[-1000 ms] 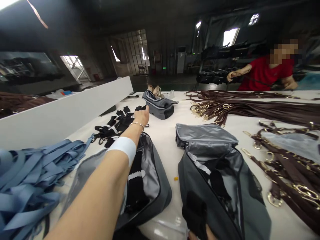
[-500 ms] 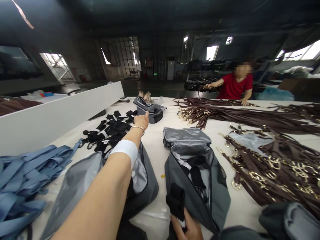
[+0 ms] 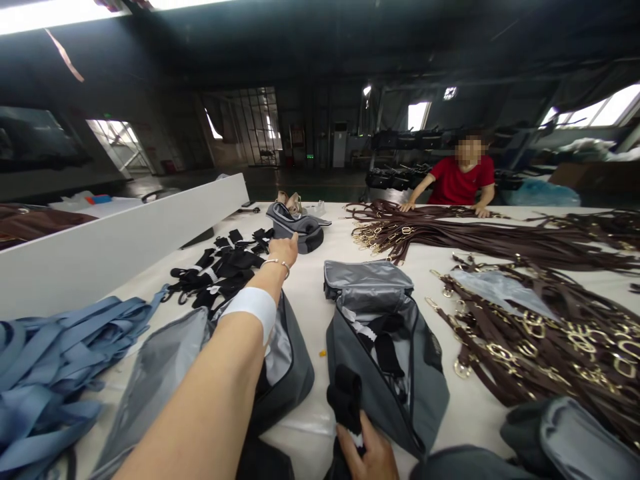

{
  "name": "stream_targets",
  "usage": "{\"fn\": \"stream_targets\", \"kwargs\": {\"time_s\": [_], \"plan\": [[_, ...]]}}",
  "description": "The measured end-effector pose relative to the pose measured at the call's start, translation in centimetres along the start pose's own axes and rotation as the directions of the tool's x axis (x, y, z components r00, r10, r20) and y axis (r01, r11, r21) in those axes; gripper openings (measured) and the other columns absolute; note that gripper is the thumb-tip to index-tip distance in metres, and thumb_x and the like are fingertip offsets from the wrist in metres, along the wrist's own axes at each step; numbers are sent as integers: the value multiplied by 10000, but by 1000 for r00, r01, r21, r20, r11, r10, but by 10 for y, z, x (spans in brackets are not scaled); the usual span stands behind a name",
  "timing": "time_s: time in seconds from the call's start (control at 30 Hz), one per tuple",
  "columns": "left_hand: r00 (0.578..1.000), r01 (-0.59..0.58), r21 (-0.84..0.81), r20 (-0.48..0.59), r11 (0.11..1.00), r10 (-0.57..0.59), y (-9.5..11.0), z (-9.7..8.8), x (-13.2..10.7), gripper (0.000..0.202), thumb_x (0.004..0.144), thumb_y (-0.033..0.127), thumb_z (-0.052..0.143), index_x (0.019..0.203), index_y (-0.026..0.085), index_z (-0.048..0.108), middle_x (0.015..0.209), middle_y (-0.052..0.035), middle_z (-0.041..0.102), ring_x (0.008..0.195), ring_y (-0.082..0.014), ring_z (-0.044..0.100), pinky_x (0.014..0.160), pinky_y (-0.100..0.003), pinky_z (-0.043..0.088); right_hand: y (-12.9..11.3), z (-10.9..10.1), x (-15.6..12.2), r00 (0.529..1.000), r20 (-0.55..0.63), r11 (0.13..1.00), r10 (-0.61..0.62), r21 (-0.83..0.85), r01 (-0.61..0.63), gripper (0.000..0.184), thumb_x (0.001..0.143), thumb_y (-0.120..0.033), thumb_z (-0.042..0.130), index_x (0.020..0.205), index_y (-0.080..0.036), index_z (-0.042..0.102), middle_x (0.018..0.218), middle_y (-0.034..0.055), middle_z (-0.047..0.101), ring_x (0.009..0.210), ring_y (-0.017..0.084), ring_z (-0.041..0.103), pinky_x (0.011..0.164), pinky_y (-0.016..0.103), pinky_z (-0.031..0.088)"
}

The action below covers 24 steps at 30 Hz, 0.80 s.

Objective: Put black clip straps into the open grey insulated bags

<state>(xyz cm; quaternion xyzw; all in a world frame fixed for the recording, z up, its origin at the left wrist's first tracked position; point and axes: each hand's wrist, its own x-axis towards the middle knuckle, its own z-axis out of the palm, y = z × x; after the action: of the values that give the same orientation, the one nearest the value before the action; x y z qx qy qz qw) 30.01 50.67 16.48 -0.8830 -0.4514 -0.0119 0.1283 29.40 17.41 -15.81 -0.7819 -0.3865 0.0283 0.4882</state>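
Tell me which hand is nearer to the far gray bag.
Left. The left hand is at the far gray bag; the right hand, holding a black strap, is well short of it.

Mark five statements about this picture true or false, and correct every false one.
1. The right hand holds a folded black strap. True.
2. The brown straps carry gold-coloured metal fittings. True.
3. The left hand is over the brown straps. False: it is at the far gray bag; whether it grips the bag is unclear.
4. The blue straps lie in the right half of the picture. False: they lie at the left.
5. A white band circles the left forearm. True.
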Motion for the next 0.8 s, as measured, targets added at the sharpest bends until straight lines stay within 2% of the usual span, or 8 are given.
{"fn": "stream_targets", "kwargs": {"time_s": [0.23, 0.43, 0.6, 0.8], "plan": [[1000, -7, 1, 22, 1000, 7, -2, -6, -13, 588, 900, 68, 268, 1470, 195, 339, 1214, -195, 670, 1103, -286, 659, 853, -407, 518, 7, -3, 5, 992, 74, 994, -106, 28, 104, 642, 890, -640, 483, 1070, -72, 720, 901, 194, 766, 794, 302, 746, 680, 296, 589], [998, -19, -2, 54, 1000, 19, -3, -8, -12, 510, 913, 79, 276, 1369, 188, 476, 1229, -191, 663, 1119, -290, 650, 863, -437, 529, -1, 0, 3, 997, -65, 998, -50, 27, 52, 687, 848, -729, 458, 1006, -126, 745, 833, 185, 766, 748, 300, 740, 677, 305, 592], [997, -20, 10, 74, 1000, 19, -2, -2, -12, 414, 943, 116, 301, 1260, 132, 566, 1256, -188, 647, 1157, -294, 625, 887, -444, 530, -8, -1, 3, 996, -76, 998, -46, 40, 49, 698, 860, -739, 415, 995, -141, 748, 768, 169, 759, 699, 282, 734, 663, 298, 592], [996, -10, 5, 89, 1000, 10, -7, 6, -12, 424, 964, 190, 388, 1382, 146, 440, 1262, -175, 642, 1146, -284, 630, 913, -452, 523, -11, -5, 4, 995, -82, 997, -58, 37, 62, 695, 859, -730, 430, 988, -126, 749, 759, 179, 755, 692, 287, 734, 642, 294, 591]]}}
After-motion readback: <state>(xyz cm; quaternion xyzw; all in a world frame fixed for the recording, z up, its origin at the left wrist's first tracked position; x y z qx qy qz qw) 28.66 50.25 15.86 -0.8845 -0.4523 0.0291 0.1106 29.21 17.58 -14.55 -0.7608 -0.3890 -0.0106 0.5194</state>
